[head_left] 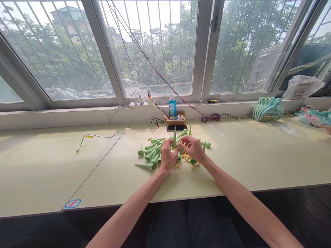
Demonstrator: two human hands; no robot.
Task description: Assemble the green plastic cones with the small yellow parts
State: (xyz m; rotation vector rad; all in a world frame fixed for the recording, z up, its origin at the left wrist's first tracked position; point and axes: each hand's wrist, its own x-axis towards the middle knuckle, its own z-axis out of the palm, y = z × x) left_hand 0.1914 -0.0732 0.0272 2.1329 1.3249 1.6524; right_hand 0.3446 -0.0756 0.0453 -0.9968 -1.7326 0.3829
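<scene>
My left hand (167, 156) is closed round the base of a green cone-shaped spike (174, 137) that points upward. My right hand (191, 148) meets it from the right, fingers pinched at the cone's base; what they hold is too small to make out. Both hands hover over a heap of several green cone spikes (152, 154) lying on the pale table (103, 179). Small yellow plastic pieces (185, 159) are scattered under and between my hands.
A blue-labelled bottle (172, 107) stands in a small cardboard box (176, 121) behind a black phone (177, 128). Cables (210, 118) run along the sill. Teal packaged items (267, 109) stack at the right, where another person's fingertips (326, 128) show.
</scene>
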